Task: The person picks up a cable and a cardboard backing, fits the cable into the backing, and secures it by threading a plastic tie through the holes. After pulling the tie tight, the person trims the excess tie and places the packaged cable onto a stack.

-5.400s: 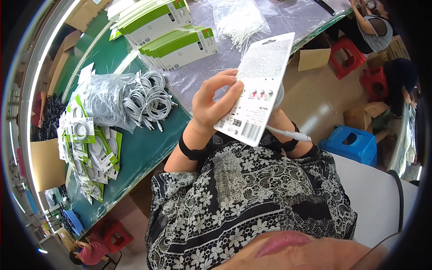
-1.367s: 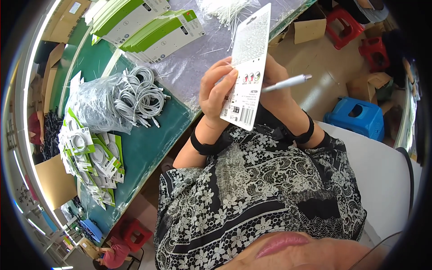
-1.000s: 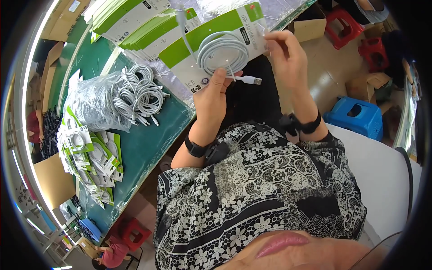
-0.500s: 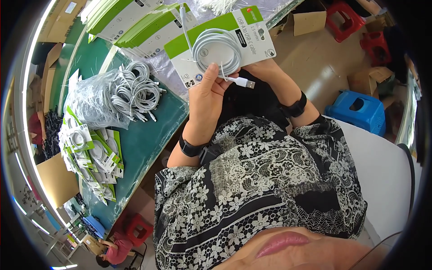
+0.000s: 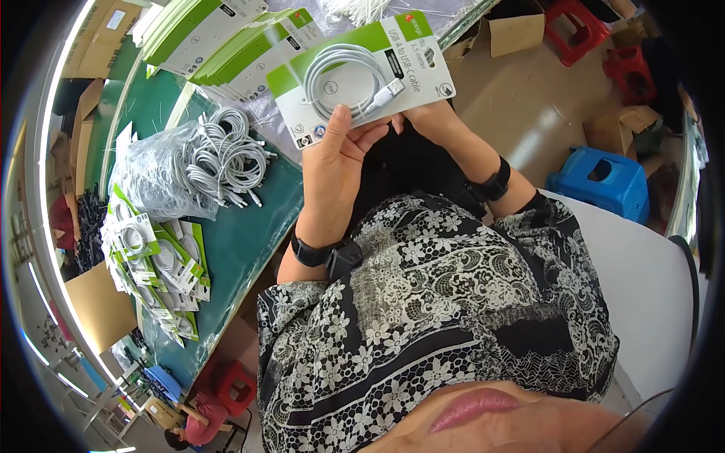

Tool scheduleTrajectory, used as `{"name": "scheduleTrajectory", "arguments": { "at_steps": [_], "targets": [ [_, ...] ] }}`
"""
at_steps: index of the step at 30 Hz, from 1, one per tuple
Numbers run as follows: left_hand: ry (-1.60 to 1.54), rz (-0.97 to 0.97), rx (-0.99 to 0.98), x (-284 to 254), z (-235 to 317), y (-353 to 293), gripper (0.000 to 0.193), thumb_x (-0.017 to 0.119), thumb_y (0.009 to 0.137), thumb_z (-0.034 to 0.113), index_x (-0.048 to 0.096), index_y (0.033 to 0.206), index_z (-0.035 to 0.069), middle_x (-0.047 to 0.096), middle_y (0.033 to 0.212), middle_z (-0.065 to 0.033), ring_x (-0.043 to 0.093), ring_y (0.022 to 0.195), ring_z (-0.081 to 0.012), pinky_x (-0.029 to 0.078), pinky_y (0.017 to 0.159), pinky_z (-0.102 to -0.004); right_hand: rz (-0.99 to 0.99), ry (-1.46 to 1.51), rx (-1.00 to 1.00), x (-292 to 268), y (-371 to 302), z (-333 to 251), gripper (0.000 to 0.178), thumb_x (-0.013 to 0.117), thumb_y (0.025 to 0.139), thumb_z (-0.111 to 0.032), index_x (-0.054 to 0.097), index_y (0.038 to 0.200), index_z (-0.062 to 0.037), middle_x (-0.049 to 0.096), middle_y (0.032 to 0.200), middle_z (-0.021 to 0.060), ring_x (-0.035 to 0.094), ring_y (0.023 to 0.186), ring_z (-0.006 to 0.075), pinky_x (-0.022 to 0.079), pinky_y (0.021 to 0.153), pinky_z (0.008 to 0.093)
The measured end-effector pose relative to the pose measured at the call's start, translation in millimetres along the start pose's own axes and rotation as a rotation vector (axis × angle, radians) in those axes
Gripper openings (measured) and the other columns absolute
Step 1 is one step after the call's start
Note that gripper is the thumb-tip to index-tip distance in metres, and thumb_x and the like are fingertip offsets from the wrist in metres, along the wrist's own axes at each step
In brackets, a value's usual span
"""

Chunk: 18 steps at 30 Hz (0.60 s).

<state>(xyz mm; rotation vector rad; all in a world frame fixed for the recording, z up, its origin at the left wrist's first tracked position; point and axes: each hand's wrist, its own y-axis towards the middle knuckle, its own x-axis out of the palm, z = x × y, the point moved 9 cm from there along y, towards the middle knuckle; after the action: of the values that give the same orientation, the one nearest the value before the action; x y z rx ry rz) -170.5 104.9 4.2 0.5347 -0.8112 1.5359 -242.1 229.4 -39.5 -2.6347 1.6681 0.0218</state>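
Observation:
In front of me, a white and green backing card (image 5: 417, 66) carries a coiled white USB cable (image 5: 343, 54). The cable's USB plug (image 5: 388, 93) lies slantwise against the card, right of the coil. My left hand (image 5: 337, 149) grips the card's lower edge, thumb on the front at the bottom of the coil and fingers partly behind. Against the same edge, farther right, my right hand (image 5: 432, 121) is closed, its fingertips mostly hidden behind the card. Both wrists wear black bands.
On the green table (image 5: 253, 226) are a clear plastic bag (image 5: 155, 170), loose coiled grey-white cables (image 5: 226, 151) and a pile of carded cables (image 5: 162, 260). Stacked blank cards (image 5: 257, 57) stand beyond. A blue stool (image 5: 596, 181) and red stools (image 5: 578, 30) are at right.
The USB plug, which hung below the card, now lies on its front beside the coil. Card and hands have shifted slightly left. The upright cable end above the coil no longer shows clearly.

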Motion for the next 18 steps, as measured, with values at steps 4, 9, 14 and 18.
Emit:
{"name": "scheduleTrajectory", "arguments": {
  "at_steps": [4,9,14,18],
  "targets": [
    [0.105,0.038,0.050,-11,4,10,0.033,0.051,0.096,0.016,0.046,0.122,-0.003,0.062,0.108,-0.0160,0.065,0.094,-0.0282,0.055,0.081,-0.0381,0.017,-0.607,-0.202,-2,-35,-40,0.008,0.064,0.083,-0.007,0.060,0.089,-0.0041,0.061,0.094,0.0083,0.058,0.065,0.0188,0.049,0.061,0.0319],
    [0.167,-0.026,-0.032,-20,-13,12,0.035,0.052,0.096,0.016,0.044,0.124,-0.003,0.060,0.111,-0.0159,0.063,0.098,-0.0289,0.055,0.083,-0.0389,0.225,-0.696,-0.579,-6,-55,-121,0.023,0.071,0.072,-0.003,0.065,0.093,-0.0100,0.061,0.096,0.0067,0.057,0.078,0.0212,0.047,0.071,0.0339],
    [0.115,-0.069,0.042,-6,-8,6,0.035,0.053,0.094,0.012,0.044,0.124,-0.002,0.058,0.115,-0.0157,0.062,0.100,-0.0283,0.055,0.084,-0.0393,0.236,-0.880,-0.823,5,-50,-136,0.036,0.075,0.065,-0.004,0.069,0.099,-0.0153,0.061,0.103,0.0021,0.055,0.092,0.0224,0.044,0.083,0.0343],
    [0.146,-0.065,0.162,-3,2,-1,0.035,0.055,0.093,0.006,0.044,0.125,-0.002,0.056,0.117,-0.0151,0.061,0.102,-0.0272,0.055,0.085,-0.0393,0.198,-0.883,-0.795,15,-50,-134,0.033,0.073,0.067,-0.005,0.071,0.098,-0.0156,0.060,0.109,0.0026,0.054,0.093,0.0221,0.043,0.085,0.0345]
  ]
}}
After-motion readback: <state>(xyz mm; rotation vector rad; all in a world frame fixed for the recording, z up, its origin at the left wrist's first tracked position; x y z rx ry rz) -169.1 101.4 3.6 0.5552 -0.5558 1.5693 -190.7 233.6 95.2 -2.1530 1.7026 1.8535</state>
